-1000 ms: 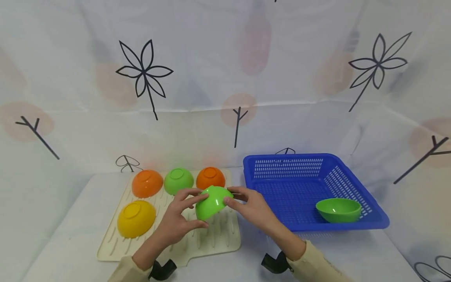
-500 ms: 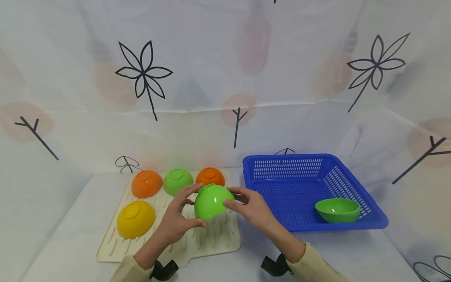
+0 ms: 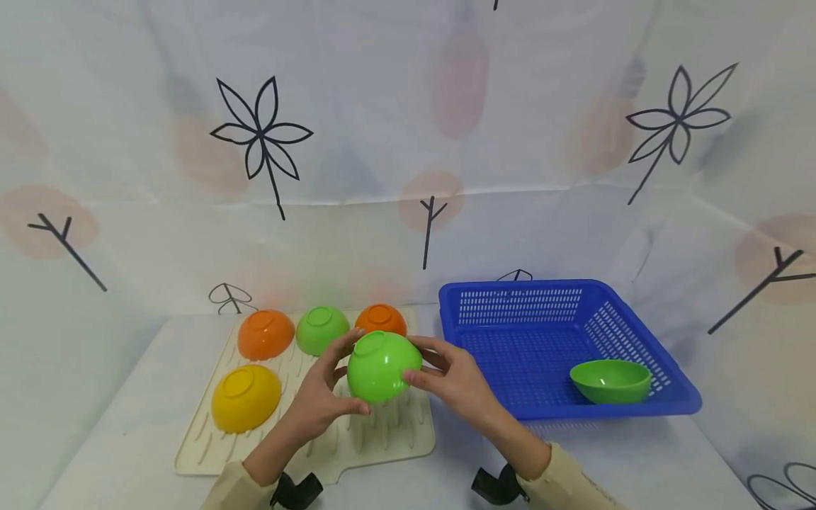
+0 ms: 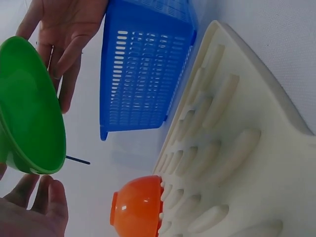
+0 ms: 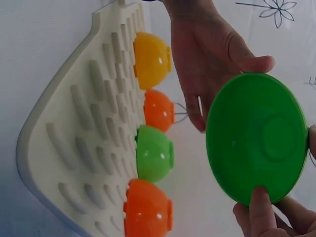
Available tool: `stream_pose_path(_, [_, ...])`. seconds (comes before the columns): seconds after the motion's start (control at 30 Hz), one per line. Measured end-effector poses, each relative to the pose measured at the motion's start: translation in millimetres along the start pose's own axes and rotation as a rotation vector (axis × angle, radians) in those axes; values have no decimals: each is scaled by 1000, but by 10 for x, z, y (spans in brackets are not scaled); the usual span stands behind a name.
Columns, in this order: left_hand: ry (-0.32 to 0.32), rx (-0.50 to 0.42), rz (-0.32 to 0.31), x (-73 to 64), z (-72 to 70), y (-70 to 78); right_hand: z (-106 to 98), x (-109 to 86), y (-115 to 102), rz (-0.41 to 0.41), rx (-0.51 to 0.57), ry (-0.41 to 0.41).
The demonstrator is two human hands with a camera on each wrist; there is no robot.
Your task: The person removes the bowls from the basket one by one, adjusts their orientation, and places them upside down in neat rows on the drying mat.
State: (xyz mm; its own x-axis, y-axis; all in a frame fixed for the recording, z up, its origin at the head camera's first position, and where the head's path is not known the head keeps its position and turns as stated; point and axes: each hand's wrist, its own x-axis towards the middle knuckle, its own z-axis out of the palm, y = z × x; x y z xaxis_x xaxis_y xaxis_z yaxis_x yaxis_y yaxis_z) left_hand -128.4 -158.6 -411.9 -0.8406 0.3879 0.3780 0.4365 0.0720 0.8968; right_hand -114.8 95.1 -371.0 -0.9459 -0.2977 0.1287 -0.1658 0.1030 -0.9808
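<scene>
A light-green bowl is held above the drying mat, its foot ring upward and tilted. My left hand spans its left side, fingers near the foot and thumb at the lower edge. On the right side my right hand pinches the rim; in the right wrist view one finger of this hand lies over the edge of the bowl. Its hollow inside shows in the left wrist view, where the bowl stands between both hands.
Upside down on the mat sit a yellow bowl, an orange bowl, a green bowl and a second orange bowl. To the right stands a blue basket with another green bowl inside. Patterned cloth hangs behind.
The light-green bowl has turned between my hands, its foot ring now facing more toward me. Both hands shifted only slightly; the other bowls and basket stayed put.
</scene>
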Motion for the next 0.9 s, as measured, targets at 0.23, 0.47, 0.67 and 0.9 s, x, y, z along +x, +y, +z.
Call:
stream_pose_path(0.23, [-53,-46,-80,-18,27,-9,-3,-14,12,-105,13,-49])
stream_pose_path(0.47, [-39,9,-88,-38,20,-19,41,-16,24,-180,-82,-42])
stream_pose_path(0.67, [-10,109,-93,-62,-11,-34,167,-47,27,-208,-178,54])
stream_pose_path(0.9, [22,211,-139,-103,-52,-70,346,-40,109,-200,-261,126])
